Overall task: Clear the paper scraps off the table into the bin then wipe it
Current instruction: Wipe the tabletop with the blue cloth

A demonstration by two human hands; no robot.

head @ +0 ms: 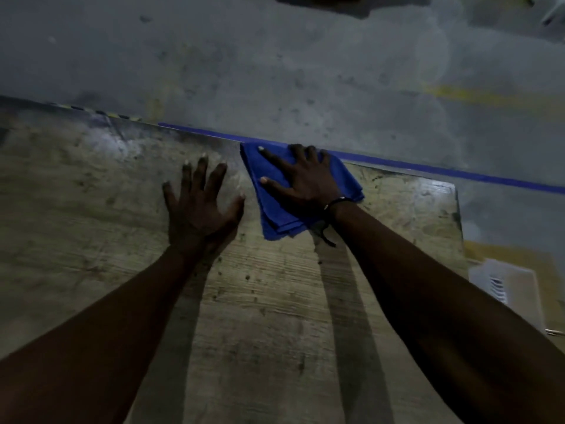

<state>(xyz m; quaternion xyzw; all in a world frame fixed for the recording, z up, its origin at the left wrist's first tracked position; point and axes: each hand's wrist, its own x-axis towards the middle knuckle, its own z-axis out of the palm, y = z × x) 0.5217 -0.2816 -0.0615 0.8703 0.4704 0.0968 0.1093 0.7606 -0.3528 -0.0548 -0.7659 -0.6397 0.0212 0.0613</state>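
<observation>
Hands first, from my remote seat: my left hand (200,206) lies flat on the counter (91,209) with its fingers spread wide, holding nothing, its thumb tip just beside the blue cloth (275,215). To its right, my right hand (301,180) presses palm down on that folded cloth, fingers splayed and gripping nothing, with a dark cord bracelet (331,206) at the wrist. The cloth sits at the counter's far edge, touching the blue tape strip (428,169) that runs along there. I see no paper scraps on the worn wooden top. Left of my left hand the surface lies open; right of the cloth the counter ends at a corner. Below that corner, on the grey floor (305,71), sits a white slotted object (504,283) I cannot identify.
</observation>
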